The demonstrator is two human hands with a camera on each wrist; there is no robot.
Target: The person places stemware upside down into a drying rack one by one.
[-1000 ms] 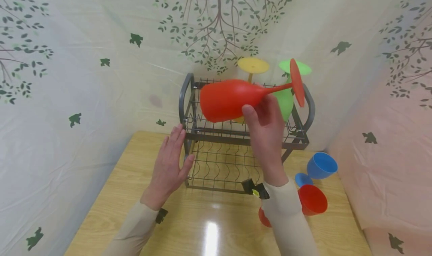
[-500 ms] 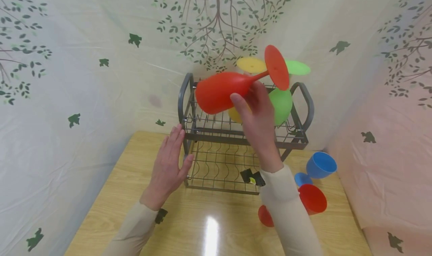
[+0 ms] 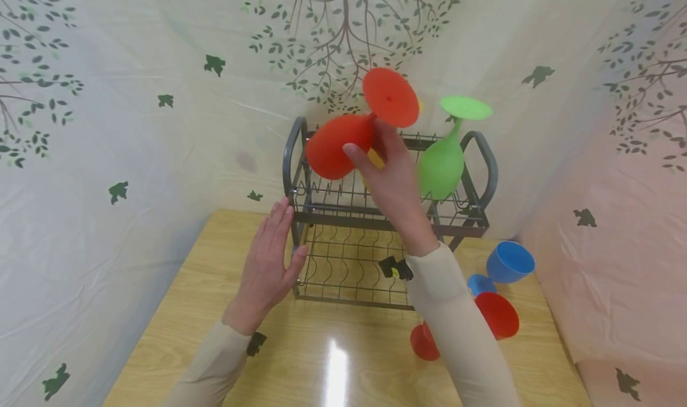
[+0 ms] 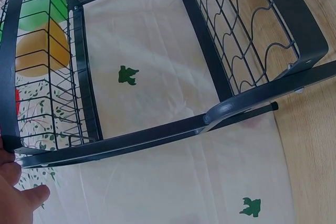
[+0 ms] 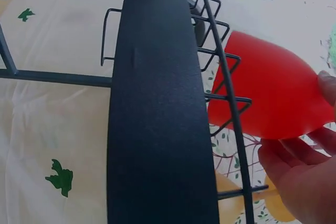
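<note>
My right hand holds a red plastic goblet by the lower bowl near the stem. The goblet is tilted, its foot raised and its mouth pointing down and left, over the left part of the upper tier of a dark wire dish rack. In the right wrist view, thumb and fingers close round the red bowl. With straight fingers, my left hand rests against the rack's left front post. A green goblet stands upside down on the upper tier; a yellow goblet beside it is mostly hidden by my right hand.
Right of the rack, a blue goblet and another red goblet lie on the wooden table, the red one partly behind my right sleeve. The rack's lower tier has wavy wires. A leaf-printed cloth hangs behind.
My right hand has carried the red goblet leftward over the upper tier. Its foot has swung up and left, tilting the mouth further downward. My left hand has stayed in place.
</note>
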